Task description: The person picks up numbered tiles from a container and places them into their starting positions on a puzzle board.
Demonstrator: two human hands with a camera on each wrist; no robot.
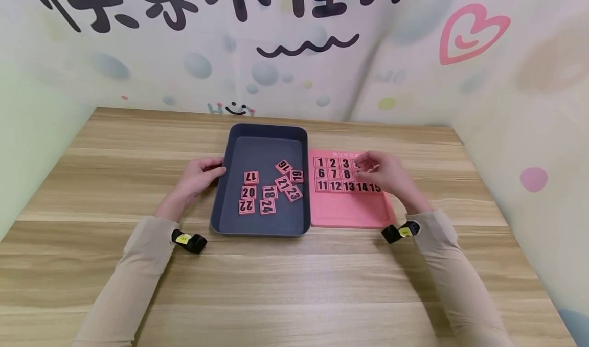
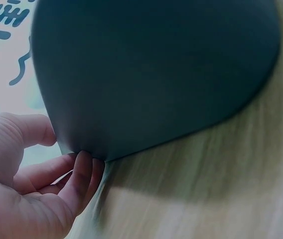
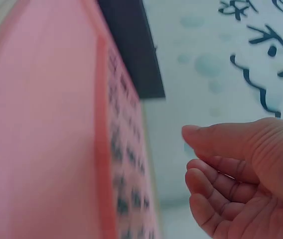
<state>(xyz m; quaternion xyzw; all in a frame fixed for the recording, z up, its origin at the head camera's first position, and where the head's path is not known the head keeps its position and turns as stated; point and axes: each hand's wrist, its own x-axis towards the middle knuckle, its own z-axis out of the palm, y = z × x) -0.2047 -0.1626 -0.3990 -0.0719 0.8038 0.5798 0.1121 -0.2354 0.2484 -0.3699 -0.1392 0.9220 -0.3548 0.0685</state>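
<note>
My left hand (image 1: 193, 179) rests at the left side of a dark grey-blue tray (image 1: 264, 150). In the left wrist view its thumb and fingertips touch the tray's outer wall (image 2: 166, 84). My right hand (image 1: 385, 172) hovers over the right part of a pink number puzzle board (image 1: 349, 210), covering some tiles. Its fingers are loosely bent, with nothing between thumb and fingers in the right wrist view. Black-numbered tiles (image 1: 348, 185) stand in three rows on the board, 1 through 15. Loose tiles 16 to 24, such as 17 (image 1: 251, 177) and 23 (image 1: 293, 193), lie in the tray.
Tray and board sit side by side on a wood-grain table (image 1: 294, 285), the board on the right. Behind the table hangs a white printed backdrop (image 1: 294, 81) with black lettering. Each wrist wears a small black camera (image 1: 188, 240).
</note>
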